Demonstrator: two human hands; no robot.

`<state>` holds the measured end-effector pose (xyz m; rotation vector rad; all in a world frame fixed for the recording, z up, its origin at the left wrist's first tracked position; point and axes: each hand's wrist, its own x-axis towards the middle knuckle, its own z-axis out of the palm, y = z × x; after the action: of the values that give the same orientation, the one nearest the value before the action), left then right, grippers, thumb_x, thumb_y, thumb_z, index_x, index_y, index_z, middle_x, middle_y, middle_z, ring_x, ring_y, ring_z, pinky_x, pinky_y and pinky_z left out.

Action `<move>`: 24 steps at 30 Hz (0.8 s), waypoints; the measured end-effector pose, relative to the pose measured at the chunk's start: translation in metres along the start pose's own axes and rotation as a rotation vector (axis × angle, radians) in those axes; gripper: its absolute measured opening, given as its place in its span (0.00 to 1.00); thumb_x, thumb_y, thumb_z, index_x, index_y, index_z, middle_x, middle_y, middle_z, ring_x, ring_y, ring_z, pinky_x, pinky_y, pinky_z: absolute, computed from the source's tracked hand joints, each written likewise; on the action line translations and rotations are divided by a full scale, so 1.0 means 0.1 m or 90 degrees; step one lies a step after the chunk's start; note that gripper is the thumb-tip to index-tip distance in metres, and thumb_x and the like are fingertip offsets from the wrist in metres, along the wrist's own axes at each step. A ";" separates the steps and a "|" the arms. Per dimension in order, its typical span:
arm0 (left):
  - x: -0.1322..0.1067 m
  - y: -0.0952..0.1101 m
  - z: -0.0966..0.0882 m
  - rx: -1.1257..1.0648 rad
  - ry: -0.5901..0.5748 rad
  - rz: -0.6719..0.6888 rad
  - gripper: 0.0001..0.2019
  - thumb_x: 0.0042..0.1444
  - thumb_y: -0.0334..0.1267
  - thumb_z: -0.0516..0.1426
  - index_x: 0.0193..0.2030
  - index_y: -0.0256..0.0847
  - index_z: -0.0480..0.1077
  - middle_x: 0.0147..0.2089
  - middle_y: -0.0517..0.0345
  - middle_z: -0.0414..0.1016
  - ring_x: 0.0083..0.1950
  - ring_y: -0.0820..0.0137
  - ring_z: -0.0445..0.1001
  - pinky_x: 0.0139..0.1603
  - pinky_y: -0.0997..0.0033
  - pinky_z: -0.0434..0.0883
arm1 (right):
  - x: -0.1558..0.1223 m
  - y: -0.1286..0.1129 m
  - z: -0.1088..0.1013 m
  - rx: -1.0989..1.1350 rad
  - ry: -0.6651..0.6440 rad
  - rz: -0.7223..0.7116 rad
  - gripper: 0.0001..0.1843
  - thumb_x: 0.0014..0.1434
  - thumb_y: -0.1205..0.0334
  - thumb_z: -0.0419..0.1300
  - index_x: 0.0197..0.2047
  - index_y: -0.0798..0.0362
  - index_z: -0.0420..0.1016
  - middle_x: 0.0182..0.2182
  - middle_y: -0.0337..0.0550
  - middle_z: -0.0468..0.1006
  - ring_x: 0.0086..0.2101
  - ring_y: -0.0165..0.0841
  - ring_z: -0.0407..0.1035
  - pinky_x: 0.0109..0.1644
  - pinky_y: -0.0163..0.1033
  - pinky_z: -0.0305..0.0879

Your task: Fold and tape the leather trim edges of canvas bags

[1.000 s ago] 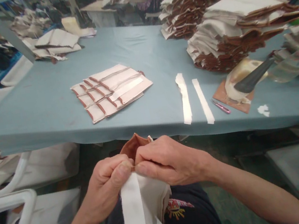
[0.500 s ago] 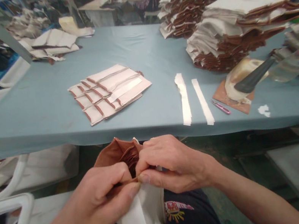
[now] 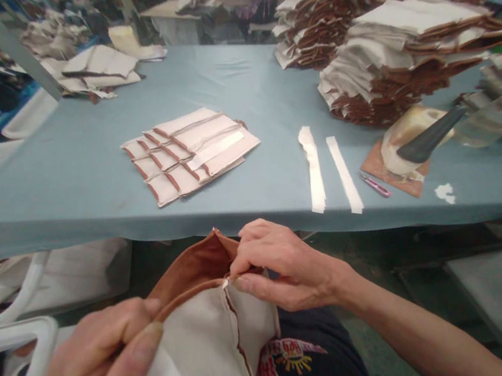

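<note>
A cream cloth bag with a brown lining (image 3: pixel 209 338) is spread open over my lap, below the table's front edge. My left hand (image 3: pixel 102 363) pinches its brown-trimmed rim on the left side. At the rim's middle, my right hand (image 3: pixel 284 266) pinches the cloth beside a seam. The brown lining shows between the two hands. A white strap hangs down from the bag at the bottom left.
A blue-grey table (image 3: pixel 83 172) holds a fanned layer of cream and brown pieces (image 3: pixel 191 153), two white strips (image 3: pixel 325 168), a small pink tool (image 3: pixel 374 184) and tall piles of the same pieces (image 3: pixel 402 51). A white frame (image 3: pixel 28 357) stands at my left.
My left hand has slid left along the rim, away from my right hand. The bag's mouth has been pulled open and the brown lining now shows wide.
</note>
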<state>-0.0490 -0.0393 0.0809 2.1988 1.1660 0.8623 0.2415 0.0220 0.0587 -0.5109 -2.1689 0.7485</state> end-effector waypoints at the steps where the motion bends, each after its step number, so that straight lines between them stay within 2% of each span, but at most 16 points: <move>1: 0.04 -0.05 -0.06 0.008 0.011 -0.009 0.19 0.75 0.40 0.50 0.28 0.46 0.61 0.22 0.66 0.66 0.23 0.72 0.67 0.24 0.72 0.64 | 0.06 -0.08 -0.04 -0.016 -0.002 -0.002 0.10 0.73 0.66 0.55 0.38 0.50 0.72 0.30 0.39 0.79 0.33 0.34 0.70 0.51 0.46 0.67; 4: 0.21 -0.11 -0.19 0.061 0.029 -0.031 0.10 0.72 0.43 0.56 0.39 0.46 0.76 0.35 0.64 0.81 0.34 0.69 0.78 0.35 0.74 0.71 | 0.22 -0.26 -0.15 -0.038 -0.003 -0.017 0.10 0.66 0.70 0.52 0.33 0.48 0.66 0.27 0.37 0.74 0.30 0.34 0.66 0.46 0.44 0.66; 7: 0.42 0.00 -0.19 0.074 -0.001 0.081 0.07 0.66 0.40 0.60 0.49 0.48 0.78 0.46 0.62 0.85 0.46 0.66 0.82 0.47 0.75 0.75 | 0.33 -0.34 -0.18 -0.039 -0.004 -0.038 0.08 0.60 0.70 0.52 0.31 0.47 0.63 0.25 0.35 0.70 0.28 0.33 0.63 0.39 0.42 0.62; 10: 0.59 0.20 -0.08 0.058 -0.036 0.175 0.09 0.63 0.33 0.58 0.46 0.47 0.76 0.44 0.61 0.85 0.46 0.66 0.83 0.49 0.73 0.76 | 0.36 -0.35 -0.15 -0.045 -0.008 -0.036 0.08 0.60 0.69 0.51 0.31 0.47 0.62 0.25 0.35 0.71 0.27 0.32 0.63 0.38 0.41 0.62; 14: 0.68 0.37 0.05 0.055 -0.037 0.179 0.08 0.63 0.31 0.54 0.41 0.44 0.75 0.38 0.61 0.83 0.39 0.68 0.82 0.44 0.73 0.74 | 0.33 -0.32 -0.14 -0.042 -0.022 0.009 0.08 0.63 0.67 0.51 0.32 0.46 0.59 0.27 0.38 0.74 0.31 0.34 0.69 0.41 0.40 0.65; 20: 0.72 0.32 0.09 -0.032 -0.115 0.134 0.11 0.69 0.31 0.53 0.35 0.43 0.72 0.30 0.69 0.76 0.29 0.76 0.75 0.34 0.78 0.68 | 0.23 -0.23 -0.12 -0.105 -0.026 0.040 0.08 0.64 0.66 0.51 0.32 0.47 0.61 0.26 0.37 0.72 0.28 0.34 0.65 0.38 0.40 0.59; 24: 0.67 0.25 0.16 0.019 -0.116 0.125 0.13 0.73 0.33 0.51 0.36 0.42 0.73 0.31 0.66 0.75 0.31 0.74 0.74 0.35 0.75 0.66 | 0.17 -0.19 -0.04 -0.109 -0.033 0.066 0.08 0.65 0.66 0.51 0.33 0.48 0.64 0.27 0.38 0.74 0.28 0.33 0.65 0.38 0.40 0.59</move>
<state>0.0048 0.0024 0.1069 2.3887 0.8940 0.7063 0.2323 0.0188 0.0824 -0.7031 -2.2817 0.6403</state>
